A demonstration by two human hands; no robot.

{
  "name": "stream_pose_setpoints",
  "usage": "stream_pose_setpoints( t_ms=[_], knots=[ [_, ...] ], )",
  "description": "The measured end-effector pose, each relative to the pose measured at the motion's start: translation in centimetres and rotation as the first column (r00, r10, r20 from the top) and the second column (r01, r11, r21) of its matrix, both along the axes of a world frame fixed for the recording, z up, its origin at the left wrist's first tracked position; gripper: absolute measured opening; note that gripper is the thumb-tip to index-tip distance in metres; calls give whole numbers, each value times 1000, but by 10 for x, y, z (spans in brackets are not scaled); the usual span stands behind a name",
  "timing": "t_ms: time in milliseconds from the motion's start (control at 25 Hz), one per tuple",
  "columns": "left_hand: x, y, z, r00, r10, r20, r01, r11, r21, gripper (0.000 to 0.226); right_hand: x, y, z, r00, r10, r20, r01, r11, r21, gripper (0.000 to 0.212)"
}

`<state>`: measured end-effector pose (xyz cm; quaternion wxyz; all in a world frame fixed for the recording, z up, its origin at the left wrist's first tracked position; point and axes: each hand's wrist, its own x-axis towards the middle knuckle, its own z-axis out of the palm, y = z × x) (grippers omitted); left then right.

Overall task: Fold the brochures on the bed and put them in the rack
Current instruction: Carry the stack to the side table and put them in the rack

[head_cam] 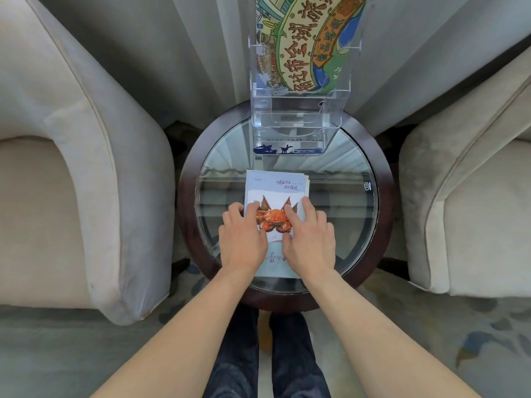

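Two cream upholstered armchairs (86,173) flank a round dark-wood side table with a glass top (385,179), which serves here as the working surface; no bed is in view. Pale curtains (184,53) hang behind.

At the table's far edge stands a clear acrylic tiered brochure rack (298,122), facing the person so its pockets can be loaded from the front. Its upper pocket holds a large green-and-orange illustrated leaflet (310,44); a blue-edged leaflet (287,150) sits in the lowest pocket, and the tier between looks empty, though the clear plastic makes that hard to confirm.

Just in front of the rack, flat on the glass, lies a white and pale-blue folded brochure printed with an orange crab (275,196). Several page edges show at its far right corner, which suggests it is already folded into layers.

Both hands lie on it, palms down. The left hand (242,234) has loosely bent fingers over the left edge; the right hand (309,239) presses with straighter fingers spread across the crab picture. Neither grips the paper. The posture reads as flattening the creases so the brochure will slide cleanly into a pocket.
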<state>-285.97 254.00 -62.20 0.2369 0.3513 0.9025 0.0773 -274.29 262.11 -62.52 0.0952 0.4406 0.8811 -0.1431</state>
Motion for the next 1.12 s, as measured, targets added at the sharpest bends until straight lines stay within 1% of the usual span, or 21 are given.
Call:
stream_pose_setpoints(
  t_ms=[80,120,160,240,280,360,440,560,720,760,920,1120],
  knots=[
    [-2,1,2,999,22,41,-22,1000,10,56,-3,1,2,1000,3,-1,-3,1000,-9,55],
    [-4,0,4,997,37,67,-38,999,26,57,-4,2,3,1000,-30,-9,30,999,-28,56],
    [-5,-1,5,993,61,103,-66,997,47,60,-4,2,4,995,-99,-23,98,993,-61,59],
    [-6,-1,9,964,165,211,-187,978,91,64,-2,0,7,961,-272,-51,262,954,-146,64],
    [-6,0,12,939,216,267,-252,962,108,64,-3,-1,9,942,-330,-59,314,930,-191,66],
    [-4,5,14,903,259,343,-319,939,131,60,-7,-1,11,907,-412,-93,373,884,-281,66],
    [0,10,15,883,285,373,-356,925,135,61,-15,1,13,858,-498,-125,426,827,-368,66],
    [-1,20,18,869,351,347,-412,903,119,60,-19,7,11,784,-608,-125,502,740,-447,67],
    [-14,28,21,859,352,372,-428,893,141,39,-17,16,14,711,-687,-152,561,684,-466,45],
    [-18,29,21,852,354,386,-431,893,131,36,-17,17,16,700,-694,-168,561,680,-473,44],
    [-27,28,29,827,362,430,-442,891,100,28,-21,23,26,675,-706,-216,554,677,-484,62],
    [-36,38,53,826,342,447,-454,875,169,27,-29,32,51,639,-720,-272,549,674,-494,64]
  ],
)
